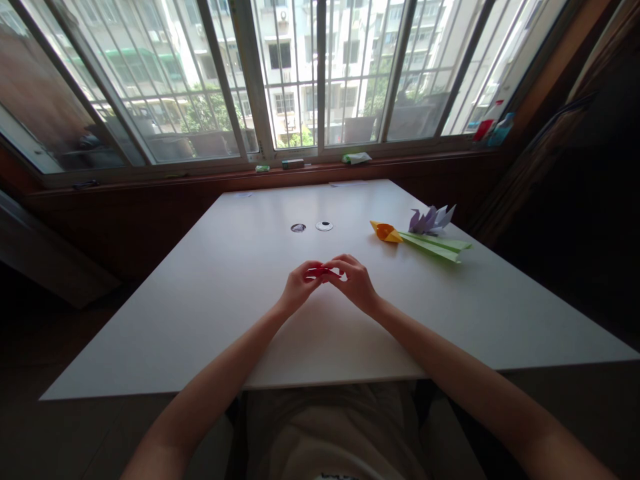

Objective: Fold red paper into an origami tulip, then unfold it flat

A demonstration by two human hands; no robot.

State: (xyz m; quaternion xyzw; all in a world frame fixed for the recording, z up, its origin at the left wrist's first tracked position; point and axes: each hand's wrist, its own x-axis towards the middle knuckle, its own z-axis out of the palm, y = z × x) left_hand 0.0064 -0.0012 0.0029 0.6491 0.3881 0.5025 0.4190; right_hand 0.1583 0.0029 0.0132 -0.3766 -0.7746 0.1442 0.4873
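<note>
Paper piece (316,273) in red, pinched from both sides

From my remote seat I count from the left. One small dark object (86,184) lies far along the window sill (185,177); farther right on it I find one little green item (263,169) and one small box (293,163). Below spreads one white table (200,300). Beyond the hands it carries two round discs, apart but near each other: a darker left disc (299,228) and a right disc (322,228), mostly white with a dark spot.

Nearer me I count two bare hands. The left hand (301,283) has thumb and fingers nearly closed on the left part of the red paper. That one piece sits over the middle of the table; I cannot tell whether it touches the top. The right hand (353,280) curls round the other end, its thumb and fingers nearly closed on it too. Fingertips hide much of its shape from me.

To the right, one green-and-white packet (356,159) is on the sill. On the table I count one orange fold (386,232) with pointed ends, one lavender fold (424,221), one long pale green fold (435,245) and one whitish pointed fold (445,217); I cannot tell whether it joins the lavender. Last come two bottles, one red bottle (484,130) and one blue bottle (501,130).
</note>
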